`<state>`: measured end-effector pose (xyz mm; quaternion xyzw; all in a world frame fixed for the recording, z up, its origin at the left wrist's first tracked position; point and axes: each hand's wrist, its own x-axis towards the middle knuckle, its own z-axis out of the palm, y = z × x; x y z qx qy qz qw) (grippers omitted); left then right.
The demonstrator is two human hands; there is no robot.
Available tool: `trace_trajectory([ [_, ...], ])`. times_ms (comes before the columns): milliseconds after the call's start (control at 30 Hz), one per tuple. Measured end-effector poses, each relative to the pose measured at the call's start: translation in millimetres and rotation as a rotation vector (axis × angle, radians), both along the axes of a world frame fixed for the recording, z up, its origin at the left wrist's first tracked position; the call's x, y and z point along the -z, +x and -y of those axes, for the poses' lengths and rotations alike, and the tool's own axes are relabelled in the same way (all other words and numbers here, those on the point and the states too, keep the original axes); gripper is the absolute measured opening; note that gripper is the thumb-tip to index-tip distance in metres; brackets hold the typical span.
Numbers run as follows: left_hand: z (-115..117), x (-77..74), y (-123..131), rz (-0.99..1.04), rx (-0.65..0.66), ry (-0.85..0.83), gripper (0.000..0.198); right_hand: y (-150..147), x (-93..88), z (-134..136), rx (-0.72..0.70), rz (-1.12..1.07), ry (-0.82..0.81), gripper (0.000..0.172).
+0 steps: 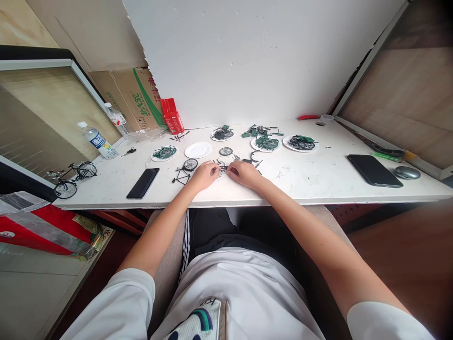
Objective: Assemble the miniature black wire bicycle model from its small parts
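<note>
Both hands meet over the near middle of the white table. The fingers of my left hand (205, 175) are pinched at the left end of a small dark model bicycle part (223, 167). At its right end, my right hand (244, 173) is closed in a pinch too. Its exact shape is mostly hidden by the fingertips. Just left of my left hand lies a black toy bicycle frame (181, 176) with a spoked wheel (190, 164). Beyond the hands a loose wheel (225, 151) rests flat, and dark small parts (252, 159) lie past my right hand.
Paper plates with green and black parts (267, 142) stand behind, beside a bare white plate (198, 150). An assembled model bicycle (75, 177) and a bottle (98, 140) stand left. Phones lie on either side, one black phone (374, 170) at right near a silver round object (407, 173).
</note>
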<state>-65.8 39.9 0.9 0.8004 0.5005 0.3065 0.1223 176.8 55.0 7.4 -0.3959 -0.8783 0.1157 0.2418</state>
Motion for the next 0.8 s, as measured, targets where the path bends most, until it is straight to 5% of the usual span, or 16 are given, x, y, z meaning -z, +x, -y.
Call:
trace_trajectory([
  [800, -1.1, 0.4, -1.1, -0.014, -0.004, -0.006, 0.021, -0.2, -0.1, -0.3, 0.016, 0.013, 0.002, 0.016],
])
